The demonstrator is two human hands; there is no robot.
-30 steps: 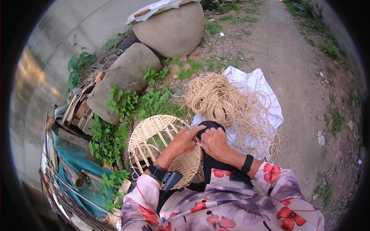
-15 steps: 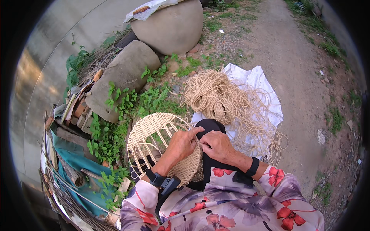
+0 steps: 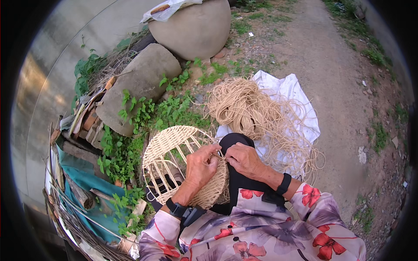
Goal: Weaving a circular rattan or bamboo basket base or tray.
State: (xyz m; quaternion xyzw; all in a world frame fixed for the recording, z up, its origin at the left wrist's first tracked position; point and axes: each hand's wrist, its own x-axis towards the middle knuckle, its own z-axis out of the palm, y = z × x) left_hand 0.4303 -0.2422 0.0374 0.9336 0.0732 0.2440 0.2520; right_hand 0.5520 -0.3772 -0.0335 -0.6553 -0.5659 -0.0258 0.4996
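Observation:
A round frame partly woven with pale cord (image 3: 172, 141) rests across my lap, tilted; its top and lower right are closely woven, while bare strands with gaps cross the middle. Over its right side, my left hand (image 3: 201, 168) is closed, thumb and fingers pinched near the rim. My right hand (image 3: 247, 162) is closed just beside it, fingers curled above my dark-clothed knee. Between the two sets of fingertips a short bit of cord (image 3: 220, 155) shows. The fingers hide most of it.
Ahead of my knee, a big tangled heap of tan cord (image 3: 244, 106) lies on a white sheet (image 3: 307, 108). To the left are green plants (image 3: 117, 154), a concrete cylinder (image 3: 139, 82) and teal cloth (image 3: 82, 174). A large round vessel (image 3: 191, 32) stands farther off; a dirt path (image 3: 331, 87) runs right.
My left hand has drawn its fingers in: the forefinger, stretched forward over the knee before, is now bent toward the rim. My right hand stays nearly in place.

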